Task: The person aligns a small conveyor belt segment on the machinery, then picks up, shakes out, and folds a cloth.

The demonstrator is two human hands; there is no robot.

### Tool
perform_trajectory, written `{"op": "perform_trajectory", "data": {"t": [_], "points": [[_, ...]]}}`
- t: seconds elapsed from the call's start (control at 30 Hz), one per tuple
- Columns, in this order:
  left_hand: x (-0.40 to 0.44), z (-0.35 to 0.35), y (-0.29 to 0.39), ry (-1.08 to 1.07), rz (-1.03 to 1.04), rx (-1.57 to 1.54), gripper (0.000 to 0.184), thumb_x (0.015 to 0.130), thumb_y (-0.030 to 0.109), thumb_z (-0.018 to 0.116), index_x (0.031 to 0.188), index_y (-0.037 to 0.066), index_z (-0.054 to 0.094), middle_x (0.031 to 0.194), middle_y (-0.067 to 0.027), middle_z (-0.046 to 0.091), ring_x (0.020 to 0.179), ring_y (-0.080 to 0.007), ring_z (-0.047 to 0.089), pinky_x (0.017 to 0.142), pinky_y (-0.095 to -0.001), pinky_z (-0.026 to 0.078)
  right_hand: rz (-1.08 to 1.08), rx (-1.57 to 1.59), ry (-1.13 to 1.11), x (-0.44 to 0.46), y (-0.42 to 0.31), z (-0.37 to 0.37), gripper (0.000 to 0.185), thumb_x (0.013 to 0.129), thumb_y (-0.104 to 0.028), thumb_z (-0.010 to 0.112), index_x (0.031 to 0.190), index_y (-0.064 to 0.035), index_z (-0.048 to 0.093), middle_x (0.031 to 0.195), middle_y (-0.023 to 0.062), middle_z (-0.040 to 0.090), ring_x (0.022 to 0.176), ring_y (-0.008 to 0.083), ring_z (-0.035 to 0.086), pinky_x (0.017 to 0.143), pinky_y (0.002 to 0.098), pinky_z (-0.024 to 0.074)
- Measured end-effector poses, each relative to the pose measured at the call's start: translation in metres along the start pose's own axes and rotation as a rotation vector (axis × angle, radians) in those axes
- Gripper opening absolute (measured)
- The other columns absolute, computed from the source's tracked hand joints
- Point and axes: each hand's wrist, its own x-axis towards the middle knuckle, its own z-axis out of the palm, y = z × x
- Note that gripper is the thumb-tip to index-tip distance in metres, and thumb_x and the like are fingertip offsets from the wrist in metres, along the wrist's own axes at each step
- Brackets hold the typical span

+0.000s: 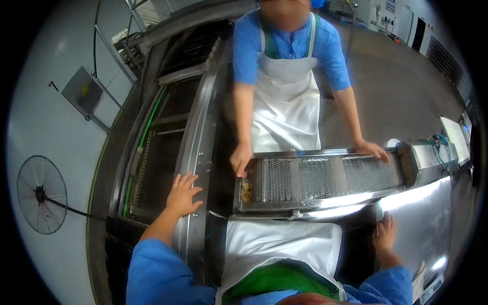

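My left hand (184, 195) rests with spread fingers on the steel side rail (193, 152) of a long machine and holds nothing. On the other side, my right hand (385, 234) lies at the edge of a shiny steel cover (422, 213), its fingers stretched out and nothing seen in them. Between my hands and a co-worker stands a narrow conveyor with a metal mesh belt (315, 178). Small yellowish pieces (246, 190) lie at its left end. One hand of the co-worker (241, 159) touches that end; the other hand (372, 149) is on the far rim near the right end.
A co-worker in a white apron (284, 101) stands across the conveyor. The long machine has a chain and a green strip (152, 114) along its inside. A steel housing (427, 160) with cables sits at the conveyor's right end. A wall fan (41, 194) is at far left.
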Motion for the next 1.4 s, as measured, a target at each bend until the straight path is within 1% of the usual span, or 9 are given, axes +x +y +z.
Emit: {"op": "perform_trajectory", "data": {"t": [0.2, 0.27, 0.4, 0.5, 0.67, 0.8, 0.9, 0.97, 1.4], "points": [[0.004, -0.005, 0.006, -0.053, 0.016, 0.081, 0.049, 0.072, 0.037, 0.079, 0.116, 0.018, 0.071, 0.148, -0.0093, 0.046, 0.145, -0.0308, 0.029, 0.122, -0.0541, 0.014, 0.012, 0.008, -0.026, 0.004, -0.001, -0.007, 0.029, 0.070, -0.006, 0.068, 0.099, -0.0078, 0.065, 0.146, 0.0204, 0.042, 0.133, 0.0437, 0.039, 0.104, 0.0561, 0.0376], [0.008, -0.007, 0.005, -0.044, 0.022, 0.113, 0.051, 0.072, 0.038, 0.078, 0.119, 0.019, 0.070, 0.149, -0.0087, 0.045, 0.146, -0.0306, 0.027, 0.122, -0.0537, 0.013, -0.047, 0.036, 0.052, 0.011, -0.003, -0.008, 0.030, 0.071, -0.003, 0.067, 0.100, -0.0076, 0.064, 0.144, 0.0215, 0.044, 0.131, 0.0439, 0.041, 0.104, 0.0546, 0.0376], [0.005, -0.006, 0.008, -0.067, 0.003, 0.132, 0.052, 0.073, 0.040, 0.078, 0.121, 0.020, 0.069, 0.150, -0.0083, 0.044, 0.147, -0.0306, 0.026, 0.122, -0.0537, 0.012, 0.013, 0.008, -0.023, 0.008, -0.009, -0.019, 0.031, 0.073, -0.003, 0.065, 0.103, -0.0076, 0.065, 0.144, 0.0222, 0.044, 0.130, 0.0439, 0.043, 0.103, 0.0545, 0.0383], [0.005, -0.005, 0.006, -0.068, 0.015, 0.122, 0.053, 0.073, 0.041, 0.077, 0.121, 0.020, 0.068, 0.150, -0.0085, 0.044, 0.147, -0.0306, 0.025, 0.122, -0.0537, 0.012, -0.005, 0.032, 0.012, 0.005, -0.005, -0.014, 0.041, 0.068, -0.002, 0.069, 0.108, -0.0112, 0.065, 0.145, 0.0190, 0.043, 0.133, 0.0417, 0.041, 0.104, 0.0546, 0.0380], [0.008, 0.000, 0.002, -0.150, -0.011, 0.155, 0.050, 0.072, 0.040, 0.078, 0.117, 0.020, 0.070, 0.146, -0.0086, 0.049, 0.142, -0.0307, 0.034, 0.122, -0.0533, 0.013, 0.000, 0.001, 0.037, 0.005, -0.005, -0.011, 0.045, 0.066, -0.002, 0.071, 0.110, -0.0102, 0.064, 0.144, 0.0182, 0.044, 0.133, 0.0416, 0.041, 0.105, 0.0541, 0.0382], [0.007, 0.002, -0.001, -0.089, 0.008, 0.105, 0.047, 0.071, 0.039, 0.079, 0.113, 0.020, 0.072, 0.143, -0.0084, 0.052, 0.140, -0.0303, 0.037, 0.121, -0.0532, 0.014, -0.037, 0.052, 0.054, 0.008, -0.004, -0.014, 0.045, 0.065, -0.002, 0.071, 0.110, -0.0097, 0.065, 0.145, 0.0181, 0.044, 0.133, 0.0412, 0.041, 0.105, 0.0538, 0.0381], [0.007, 0.003, 0.000, -0.071, 0.010, 0.091, 0.046, 0.070, 0.038, 0.080, 0.112, 0.020, 0.072, 0.142, -0.0084, 0.053, 0.140, -0.0300, 0.038, 0.121, -0.0535, 0.014, -0.017, 0.053, 0.026, 0.008, -0.009, -0.024, 0.036, 0.070, 0.000, 0.065, 0.106, -0.0053, 0.065, 0.141, 0.0216, 0.046, 0.129, 0.0438, 0.044, 0.102, 0.0534, 0.0399], [0.007, 0.003, 0.000, -0.076, 0.001, 0.089, 0.044, 0.070, 0.037, 0.080, 0.111, 0.020, 0.072, 0.141, -0.0083, 0.053, 0.139, -0.0297, 0.039, 0.121, -0.0539, 0.014, 0.017, 0.049, -0.019, 0.005, -0.003, -0.015, 0.044, 0.065, -0.003, 0.072, 0.109, -0.0106, 0.066, 0.145, 0.0183, 0.043, 0.135, 0.0413, 0.039, 0.106, 0.0536, 0.0372], [0.008, -0.001, 0.002, -0.130, -0.019, 0.097, 0.039, 0.070, 0.037, 0.080, 0.105, 0.020, 0.076, 0.139, -0.0073, 0.055, 0.139, -0.0292, 0.039, 0.121, -0.0536, 0.013, 0.000, 0.022, 0.031, 0.007, -0.002, -0.013, 0.037, 0.067, -0.004, 0.070, 0.103, -0.0106, 0.067, 0.144, 0.0188, 0.045, 0.132, 0.0397, 0.042, 0.104, 0.0529, 0.0389]]}}
